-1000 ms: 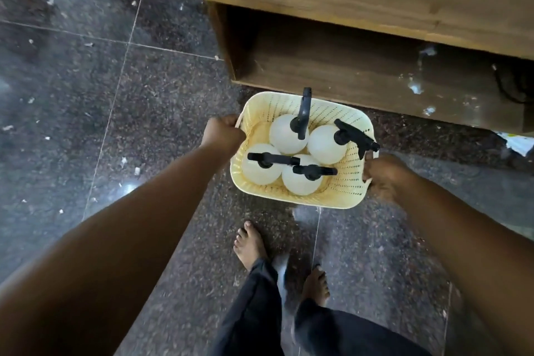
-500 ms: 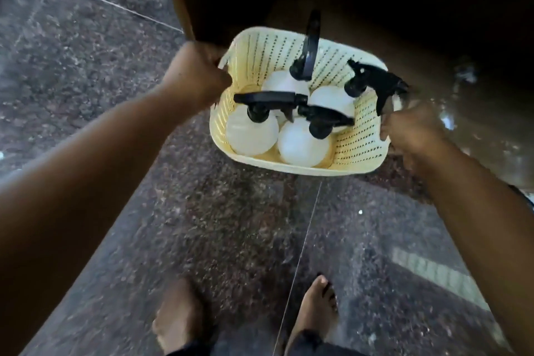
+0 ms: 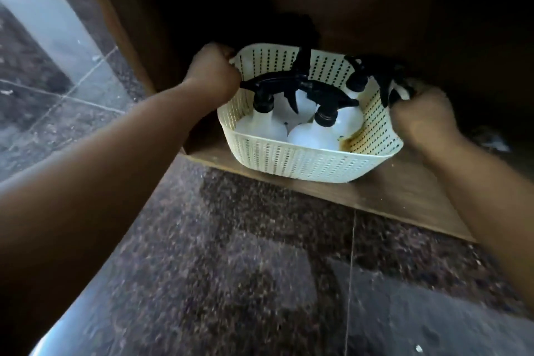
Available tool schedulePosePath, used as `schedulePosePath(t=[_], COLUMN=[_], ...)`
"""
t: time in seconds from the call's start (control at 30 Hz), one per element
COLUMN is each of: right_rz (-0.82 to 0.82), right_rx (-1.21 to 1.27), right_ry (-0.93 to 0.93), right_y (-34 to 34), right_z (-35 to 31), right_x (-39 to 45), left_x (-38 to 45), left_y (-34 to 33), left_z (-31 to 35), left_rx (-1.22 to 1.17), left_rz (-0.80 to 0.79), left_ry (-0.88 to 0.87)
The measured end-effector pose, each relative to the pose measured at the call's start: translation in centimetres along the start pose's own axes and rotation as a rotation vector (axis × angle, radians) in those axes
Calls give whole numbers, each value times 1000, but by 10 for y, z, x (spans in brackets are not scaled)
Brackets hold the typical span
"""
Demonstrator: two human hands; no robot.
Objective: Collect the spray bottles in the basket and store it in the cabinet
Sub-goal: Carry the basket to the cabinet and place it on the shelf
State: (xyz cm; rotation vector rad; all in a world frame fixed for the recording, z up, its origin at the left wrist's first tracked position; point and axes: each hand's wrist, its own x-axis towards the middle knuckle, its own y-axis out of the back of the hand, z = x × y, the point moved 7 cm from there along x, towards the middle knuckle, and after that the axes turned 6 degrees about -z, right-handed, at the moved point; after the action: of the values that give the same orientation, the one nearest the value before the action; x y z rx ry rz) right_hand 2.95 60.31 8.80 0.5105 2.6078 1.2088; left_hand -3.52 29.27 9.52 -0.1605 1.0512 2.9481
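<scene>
holding cream perforated basket | white spray bottles, black triggers

Dim overall. The cabinet interior is almost black at the far side, swallowing detail. Daylight comes from the left, glaring pale on the floor at far left and near bottom left. The cream basket is the brightest thing. Motion blur smears the floor, arms and right hand; edges bow with wide-angle distortion.

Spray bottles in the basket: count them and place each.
4, all in the basket: front left, front right, back middle, back right. None seems hidden.
</scene>
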Motion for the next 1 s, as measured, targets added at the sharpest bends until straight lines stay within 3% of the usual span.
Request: schedulePosePath(t=[0.07, 0.13, 0.2, 0.27, 0.4, 0.5, 0.7, 1.0], right_rz=[171, 274, 198, 156, 326, 375, 303, 139], right_rx=[-102, -139, -266, -476, -668, -666, -778, -896], right_ry=[151, 387, 575, 696, 697, 694, 674, 646], right_y=[-1, -11, -44, -81, -111, -118, -123, -120], right_z=[-11, -29, -31, -17, -11, -18, -48, -48], right_x=[-16, -57, -104, -129, -104, -76, -26, 6], left_x=[-14, -58, -108, -132, -98, -70, -20, 9], left_y=[8, 4, -48, -106, -127, -128, -114, -109], left_z=[3, 9, 1, -32, -46, -38, -13, -5], left_rx=[-12, 195, 505, 710, 782, 769, 930, 1069], left_rz=[154, 387, 343, 278, 450, 440, 276, 135], left_ry=[-103, -370, -645, -787, -767, -785, -578, -561])
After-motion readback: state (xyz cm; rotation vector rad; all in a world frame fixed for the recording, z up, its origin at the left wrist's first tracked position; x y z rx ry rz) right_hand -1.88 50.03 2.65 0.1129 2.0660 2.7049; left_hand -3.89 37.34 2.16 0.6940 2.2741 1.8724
